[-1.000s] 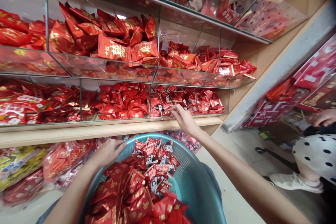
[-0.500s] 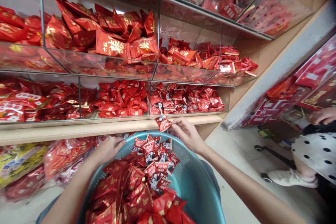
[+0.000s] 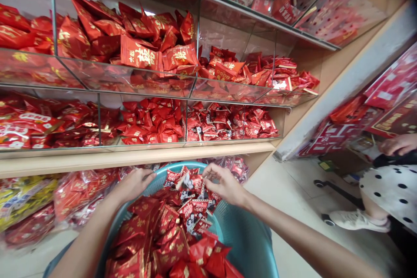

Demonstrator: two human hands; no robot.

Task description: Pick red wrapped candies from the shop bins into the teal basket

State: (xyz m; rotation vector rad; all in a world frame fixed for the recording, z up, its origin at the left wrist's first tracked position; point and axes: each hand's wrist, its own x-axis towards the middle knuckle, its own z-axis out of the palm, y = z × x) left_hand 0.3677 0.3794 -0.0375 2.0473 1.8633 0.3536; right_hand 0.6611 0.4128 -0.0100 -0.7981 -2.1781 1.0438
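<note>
Head camera: small red packets (image 3: 194,213) lie heaped in the basin (image 3: 243,230).
Right hand (image 3: 224,186): lowered from the shelf edge (image 3: 156,155) to the packets, fingers half curled, grip unclear.
Left hand (image 3: 137,181): unmoved at the basin's edge, fingers bent, hold unclear.

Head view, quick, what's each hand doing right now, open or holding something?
Left hand: closed on the rim of the teal basket.
Right hand: partly curled beside the small red packets; cannot tell whether it holds one.
</note>
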